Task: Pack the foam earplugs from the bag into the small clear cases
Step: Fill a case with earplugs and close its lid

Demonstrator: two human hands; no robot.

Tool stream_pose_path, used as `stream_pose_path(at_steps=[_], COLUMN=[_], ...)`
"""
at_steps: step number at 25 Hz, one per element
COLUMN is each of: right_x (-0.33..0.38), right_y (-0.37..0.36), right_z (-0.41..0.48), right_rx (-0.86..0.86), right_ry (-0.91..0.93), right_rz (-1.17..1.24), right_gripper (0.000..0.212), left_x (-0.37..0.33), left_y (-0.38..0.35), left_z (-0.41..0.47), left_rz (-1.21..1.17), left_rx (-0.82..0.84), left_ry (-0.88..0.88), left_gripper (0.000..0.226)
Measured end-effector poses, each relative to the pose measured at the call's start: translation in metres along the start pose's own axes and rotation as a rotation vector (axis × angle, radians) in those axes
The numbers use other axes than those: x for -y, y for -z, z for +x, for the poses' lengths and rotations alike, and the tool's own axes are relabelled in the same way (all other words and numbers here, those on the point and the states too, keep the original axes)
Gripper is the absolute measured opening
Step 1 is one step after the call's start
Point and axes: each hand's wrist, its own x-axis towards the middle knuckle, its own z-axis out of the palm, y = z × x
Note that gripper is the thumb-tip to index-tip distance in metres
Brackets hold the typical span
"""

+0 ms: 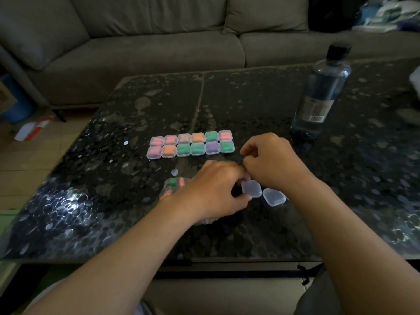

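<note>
While the left hand (216, 189) pinches an empty case (251, 188) by its left side, thumb at the near edge and fingers curled over the far one, the right hand (270, 160) sits just behind and to the right of it. Its fingers are curled in tight, and I can't tell if it holds an earplug or nothing. The case lies between the two hands; the lid looks down, but I can't confirm that. Key geometry: the bag (167, 193) with the loose earplugs (173, 181) is on the far-left side of the left hand, partly tucked under that wrist. That puts it well apart from the right hand, with the left hand in the way. Left is nearer the bag but busy with the case, while right would have to cross over. My read is that opening this case comes next, with the right fingers on the edge facing them, then a reach into the bag. A spare case (273, 196) sits just beside the held one, on its right, below the right wrist. Twelve filled cases (197, 148) stand in two rows further back on the table (113, 201), so the job looks mostly done. A bottle (322, 87) stands far right, out of the way.
</note>
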Motion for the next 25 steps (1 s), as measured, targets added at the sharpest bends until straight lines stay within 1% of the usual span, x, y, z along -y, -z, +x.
stream_pose_path(at_steps=[4, 6, 8, 10, 13, 15, 17, 19, 22, 25], right_x=[0.004, 0.006, 0.006, 0.008, 0.013, 0.018, 0.022, 0.026, 0.029, 0.031], right_y=[-0.005, -0.006, -0.006, -0.006, -0.010, -0.011, -0.012, -0.014, -0.017, -0.018], right_z=[-0.001, -0.002, -0.002, -0.003, -0.006, -0.009, -0.011, -0.012, -0.012, -0.012], right_rx=[0.050, 0.052, 0.052, 0.073, 0.109, 0.130, 0.139, 0.140, 0.152, 0.174], right_ry=[0.010, 0.021, 0.035, 0.038, 0.032, 0.013, -0.022, -0.064, -0.114, -0.129], right_rz=[-0.003, 0.006, 0.049, 0.151, 0.312, 0.380, 0.452, 0.555, 0.738, 0.882], right_gripper=[0.022, 0.020, 0.016, 0.014, 0.005, 0.008, 0.010, 0.007, 0.004, 0.010], left_x=[0.007, 0.009, 0.014, 0.020, 0.027, 0.027, 0.025, 0.023, 0.021, 0.022], left_y=[0.007, 0.013, 0.019, 0.023, 0.023, 0.023, 0.024, 0.025, 0.029, 0.032], left_z=[-0.001, -0.003, -0.007, -0.010, -0.015, -0.018, -0.021, -0.023, -0.025, -0.027], left_rz=[-0.016, -0.023, -0.042, -0.061, -0.105, -0.105, -0.123, -0.217, -0.373, -0.408], left_rx=[-0.067, -0.140, -0.226, -0.309, -0.398, -0.450, -0.477, -0.493, -0.500, -0.471], left_ry=[0.051, 0.074, 0.100, 0.112, 0.065, 0.019, -0.019, -0.025, 0.044, 0.094], left_gripper=[0.018, 0.015, 0.019, 0.025, 0.035, 0.039, 0.042, 0.044, 0.041, 0.029])
